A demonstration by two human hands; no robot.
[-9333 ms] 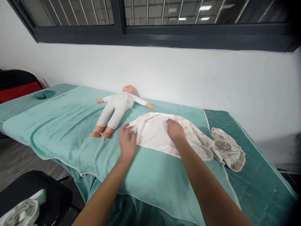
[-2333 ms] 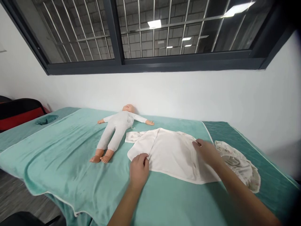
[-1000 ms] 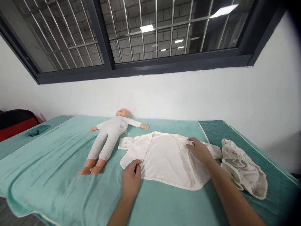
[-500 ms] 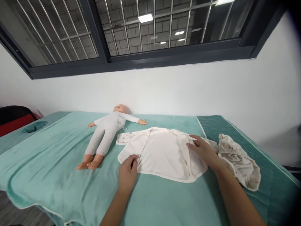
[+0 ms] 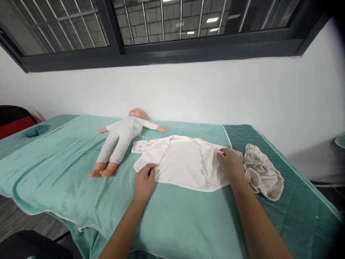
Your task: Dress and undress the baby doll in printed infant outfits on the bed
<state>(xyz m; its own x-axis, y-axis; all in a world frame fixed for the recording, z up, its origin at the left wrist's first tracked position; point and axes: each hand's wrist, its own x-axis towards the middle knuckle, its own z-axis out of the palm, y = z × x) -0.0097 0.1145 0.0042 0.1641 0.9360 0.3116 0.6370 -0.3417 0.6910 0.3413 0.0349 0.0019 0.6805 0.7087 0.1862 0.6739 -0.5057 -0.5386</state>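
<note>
A cream baby garment (image 5: pixel 183 163) lies spread flat on a teal towel (image 5: pixel 67 162) over the bed. My left hand (image 5: pixel 144 180) rests on the garment's near left corner, fingers curled and pinching its edge. My right hand (image 5: pixel 230 163) lies on the garment's right side, its fingers pressed down on the fabric. A baby doll (image 5: pixel 121 138) in a pale suit lies on its back to the left of the garment, head toward the wall.
A crumpled printed cloth (image 5: pixel 262 172) sits right of my right hand on the darker green bed cover (image 5: pixel 296 208). A white wall runs behind the bed under a barred window. A red and black seat (image 5: pixel 13 120) stands at the far left.
Both hands have stayed on the garment, the right one shifting slightly along its right side. The view has tilted down a little.
</note>
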